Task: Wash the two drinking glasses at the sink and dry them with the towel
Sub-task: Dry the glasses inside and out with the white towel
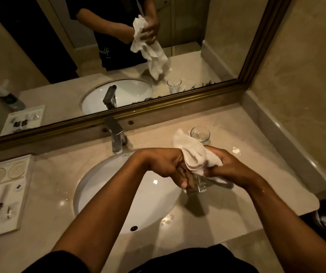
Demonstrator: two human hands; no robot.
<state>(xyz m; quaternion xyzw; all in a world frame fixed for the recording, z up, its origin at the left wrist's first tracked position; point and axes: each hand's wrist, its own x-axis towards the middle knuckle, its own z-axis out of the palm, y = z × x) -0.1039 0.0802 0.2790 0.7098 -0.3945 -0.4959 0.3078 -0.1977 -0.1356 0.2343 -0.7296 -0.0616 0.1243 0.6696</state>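
Left hand (170, 166): grips the drinking glass (195, 184).
Right hand (229, 168): clutches the white towel (193, 152).
Second glass (200, 133): upright on bench (256, 154).
Writing: none legible.

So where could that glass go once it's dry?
Bare countertop lies right of the hands, between the standing glass and the front edge. Left of the sink, the amenity tray crowds the counter.

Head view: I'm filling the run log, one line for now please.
phase: drying | left hand: grips glass | right hand: holds towel | second glass: on counter
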